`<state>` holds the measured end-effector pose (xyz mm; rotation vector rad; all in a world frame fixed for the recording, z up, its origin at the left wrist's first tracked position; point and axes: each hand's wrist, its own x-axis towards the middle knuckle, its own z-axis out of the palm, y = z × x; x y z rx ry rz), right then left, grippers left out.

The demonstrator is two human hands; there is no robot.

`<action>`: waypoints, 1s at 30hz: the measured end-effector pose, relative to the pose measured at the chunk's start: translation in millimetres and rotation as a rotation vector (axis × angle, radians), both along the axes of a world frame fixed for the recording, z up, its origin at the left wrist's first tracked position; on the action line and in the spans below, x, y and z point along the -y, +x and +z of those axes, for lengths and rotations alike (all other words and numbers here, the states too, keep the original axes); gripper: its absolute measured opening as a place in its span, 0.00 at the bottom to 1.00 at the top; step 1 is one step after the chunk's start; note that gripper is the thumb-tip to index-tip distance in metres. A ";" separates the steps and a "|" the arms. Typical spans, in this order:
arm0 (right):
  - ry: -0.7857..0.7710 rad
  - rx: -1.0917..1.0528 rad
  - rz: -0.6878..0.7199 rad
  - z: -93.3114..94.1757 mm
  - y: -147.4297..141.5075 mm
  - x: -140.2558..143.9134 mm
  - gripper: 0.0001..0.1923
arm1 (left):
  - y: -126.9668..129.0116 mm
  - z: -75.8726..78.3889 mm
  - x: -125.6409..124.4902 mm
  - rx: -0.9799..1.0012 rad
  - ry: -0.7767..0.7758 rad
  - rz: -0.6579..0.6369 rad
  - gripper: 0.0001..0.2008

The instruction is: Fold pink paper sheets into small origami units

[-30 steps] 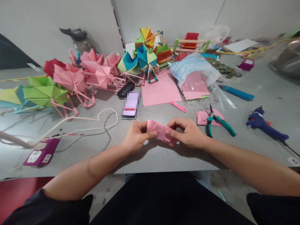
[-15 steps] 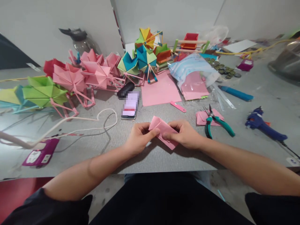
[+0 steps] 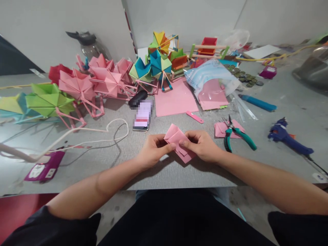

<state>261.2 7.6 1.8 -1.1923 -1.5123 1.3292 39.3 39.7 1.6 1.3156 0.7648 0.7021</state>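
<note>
A folded pink paper piece (image 3: 177, 140) is held just above the grey table (image 3: 164, 171) near its front edge. My left hand (image 3: 153, 150) pinches its left side with thumb and fingers. My right hand (image 3: 202, 145) grips its right side, thumb on top. The upper flap of the paper stands up and points away from me. Part of the paper's lower edge is hidden behind my fingers.
A phone (image 3: 142, 115) lies behind my hands, green-handled pliers (image 3: 237, 134) on folded pink paper to the right, a blue glue gun (image 3: 289, 140) farther right. Pink sheets (image 3: 175, 99), a plastic bag (image 3: 210, 77) and several paper models (image 3: 102, 80) fill the back. A white cable (image 3: 107, 128) loops at left.
The pink paper has been turned and opened up between my hands; its upper flap now stands higher. Both hands stayed in nearly the same place.
</note>
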 end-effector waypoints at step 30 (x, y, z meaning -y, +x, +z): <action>0.259 0.007 -0.180 -7.4 1.7 3.5 0.17 | 3.3 4.7 8.8 -0.161 0.134 0.001 0.12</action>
